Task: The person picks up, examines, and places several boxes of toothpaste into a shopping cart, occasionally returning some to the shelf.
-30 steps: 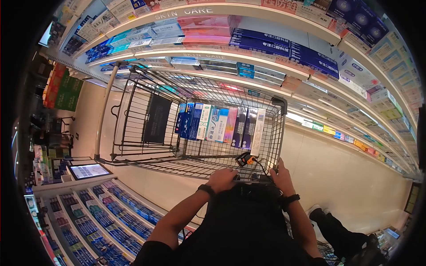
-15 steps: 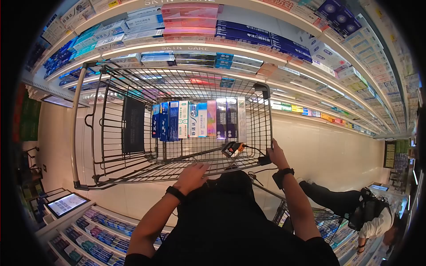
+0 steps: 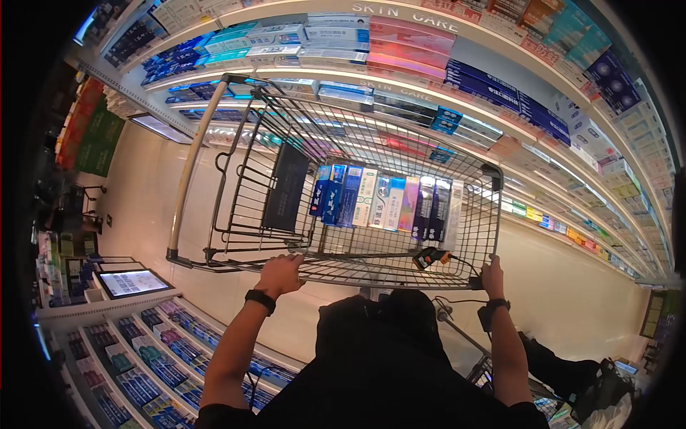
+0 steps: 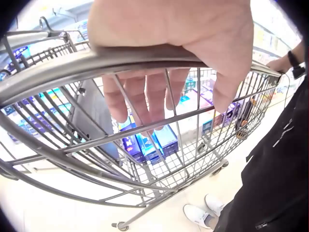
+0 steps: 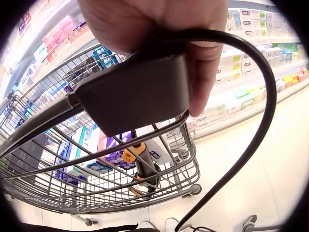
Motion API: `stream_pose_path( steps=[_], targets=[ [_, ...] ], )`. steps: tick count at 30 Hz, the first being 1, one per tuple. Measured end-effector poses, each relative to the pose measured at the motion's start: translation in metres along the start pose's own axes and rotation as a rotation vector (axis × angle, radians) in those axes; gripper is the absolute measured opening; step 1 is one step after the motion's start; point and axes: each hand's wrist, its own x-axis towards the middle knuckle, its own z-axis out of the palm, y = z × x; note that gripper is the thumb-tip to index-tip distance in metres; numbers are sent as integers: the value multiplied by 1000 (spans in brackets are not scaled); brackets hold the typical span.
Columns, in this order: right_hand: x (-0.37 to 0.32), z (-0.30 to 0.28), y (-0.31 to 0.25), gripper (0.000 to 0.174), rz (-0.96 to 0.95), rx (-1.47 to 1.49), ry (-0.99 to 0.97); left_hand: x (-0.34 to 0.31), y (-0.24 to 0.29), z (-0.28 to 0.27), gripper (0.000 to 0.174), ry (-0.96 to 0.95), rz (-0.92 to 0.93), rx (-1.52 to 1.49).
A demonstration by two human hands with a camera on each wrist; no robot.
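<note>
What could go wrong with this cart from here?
The boxes sit side by side with bare wire mesh next to them inside the shopping cart, so a sudden turn might slide or tip the row. The black cable loops down beside the right hand and could perhaps catch on something. The cart also looks close to the stocked shelves, so a careless push might knock against them.

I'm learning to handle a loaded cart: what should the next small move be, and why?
Probably ease the cart along beside the shelves: the left hand holds its side rail, the right hand is at one end, and boxes are inside.
</note>
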Motion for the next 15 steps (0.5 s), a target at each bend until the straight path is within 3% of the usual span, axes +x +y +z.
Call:
stream_pose_path(
  steps=[3,15],
  targets=[
    [-1,10,3,31,-12,17,26,2,-4,-1,56,-4,-55,19],
    [-10,63,2,33,-62,-44,14,-7,-59,-3,47,59,-61,-27]
  ],
)
